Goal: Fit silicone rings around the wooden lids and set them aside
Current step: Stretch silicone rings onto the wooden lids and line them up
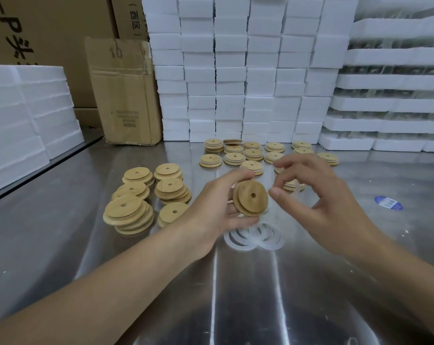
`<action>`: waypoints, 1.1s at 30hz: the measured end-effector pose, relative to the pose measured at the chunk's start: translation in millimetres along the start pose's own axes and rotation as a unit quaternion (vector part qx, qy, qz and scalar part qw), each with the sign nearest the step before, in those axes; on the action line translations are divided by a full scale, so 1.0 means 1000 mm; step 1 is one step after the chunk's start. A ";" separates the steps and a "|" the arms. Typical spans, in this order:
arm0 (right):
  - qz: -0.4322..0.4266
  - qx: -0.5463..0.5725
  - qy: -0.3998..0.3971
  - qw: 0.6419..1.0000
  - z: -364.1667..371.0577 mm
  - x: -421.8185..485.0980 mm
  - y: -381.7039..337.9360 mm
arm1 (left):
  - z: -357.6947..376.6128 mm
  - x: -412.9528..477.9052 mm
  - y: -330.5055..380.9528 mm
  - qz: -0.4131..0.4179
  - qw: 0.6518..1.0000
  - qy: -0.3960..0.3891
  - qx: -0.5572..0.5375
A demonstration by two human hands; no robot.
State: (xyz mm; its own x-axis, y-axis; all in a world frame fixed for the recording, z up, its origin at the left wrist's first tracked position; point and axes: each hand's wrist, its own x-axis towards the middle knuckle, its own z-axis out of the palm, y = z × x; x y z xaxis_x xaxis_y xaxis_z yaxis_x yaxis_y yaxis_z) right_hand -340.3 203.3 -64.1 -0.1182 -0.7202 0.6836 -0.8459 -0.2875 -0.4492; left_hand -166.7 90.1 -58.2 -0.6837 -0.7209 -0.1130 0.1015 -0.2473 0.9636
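Wooden lid (250, 197) in left hand (218, 207), right (330, 195) curled

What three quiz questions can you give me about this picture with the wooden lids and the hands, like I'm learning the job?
1. True or false: the left hand holds a wooden lid up off the metal table.
2. Where do the loose silicone rings lie? A: in a bucket. B: on the metal table, just below the held lid. C: on the floor.
3. Fill the gap: the held lid has a round ___ in its middle.
Key: 1 true; 2 B; 3 hole.
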 end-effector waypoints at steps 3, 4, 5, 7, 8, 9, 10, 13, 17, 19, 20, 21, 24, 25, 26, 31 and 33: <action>0.014 -0.008 -0.047 0.999 0.006 -0.005 0.004 | 0.005 -0.004 -0.002 0.001 0.997 -0.064 0.036; 0.016 -0.011 -0.061 0.998 0.007 -0.005 0.005 | 0.006 -0.005 -0.003 0.008 0.996 -0.074 0.052; 0.016 -0.015 -0.072 0.997 0.008 -0.005 0.006 | 0.007 -0.005 -0.005 0.018 0.995 -0.075 0.062; 0.019 -0.011 -0.078 0.997 0.008 -0.004 0.008 | 0.007 -0.005 -0.008 0.034 0.995 -0.065 0.070; 0.027 0.000 -0.075 0.997 0.007 -0.004 0.008 | 0.007 -0.005 -0.008 0.041 0.995 -0.061 0.072; 0.035 0.015 -0.070 0.997 0.007 -0.004 0.008 | 0.007 -0.005 -0.008 0.045 0.995 -0.056 0.074; 0.040 0.029 -0.060 0.997 0.006 -0.003 0.008 | 0.008 -0.005 -0.008 0.047 0.995 -0.051 0.076; 0.054 0.048 -0.022 0.997 0.006 -0.002 0.011 | 0.006 -0.004 -0.007 0.046 0.995 -0.041 0.082; 0.078 0.048 -0.028 0.995 0.008 -0.004 0.016 | 0.005 -0.001 -0.009 0.053 0.991 -0.046 0.112; 0.068 0.037 -0.031 0.996 0.011 -0.004 0.018 | 0.004 -0.001 -0.011 0.072 0.985 -0.054 0.149; 0.067 0.037 -0.029 0.997 0.011 -0.004 0.019 | 0.004 -0.001 -0.013 0.089 0.979 -0.054 0.176; 0.067 0.038 -0.026 0.997 0.011 -0.004 0.020 | 0.003 -0.001 -0.014 0.110 0.971 -0.050 0.206; 0.069 0.046 -0.018 0.996 0.010 -0.003 0.020 | 0.003 0.000 -0.016 0.151 0.956 -0.040 0.248; 0.068 0.049 -0.015 0.996 0.010 -0.003 0.019 | 0.002 0.000 -0.016 0.155 0.955 -0.040 0.249; 0.068 0.051 -0.013 0.996 0.009 -0.003 0.018 | 0.002 0.000 -0.015 0.157 0.954 -0.043 0.250; 0.082 0.075 -0.017 0.994 0.008 -0.002 0.014 | 0.001 0.001 -0.013 0.161 0.948 -0.061 0.267; 0.091 0.089 -0.016 0.992 0.007 -0.001 0.014 | 0.002 0.000 -0.012 0.156 0.947 -0.073 0.270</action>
State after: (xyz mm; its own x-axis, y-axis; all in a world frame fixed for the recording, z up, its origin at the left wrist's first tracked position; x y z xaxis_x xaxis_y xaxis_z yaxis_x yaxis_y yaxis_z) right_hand -347.9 196.0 -75.2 -0.2412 -0.7898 0.5639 -0.7067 -0.2552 -0.6599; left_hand -169.2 93.9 -69.6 -0.7776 -0.5977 0.1950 -0.0427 0.3597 0.9321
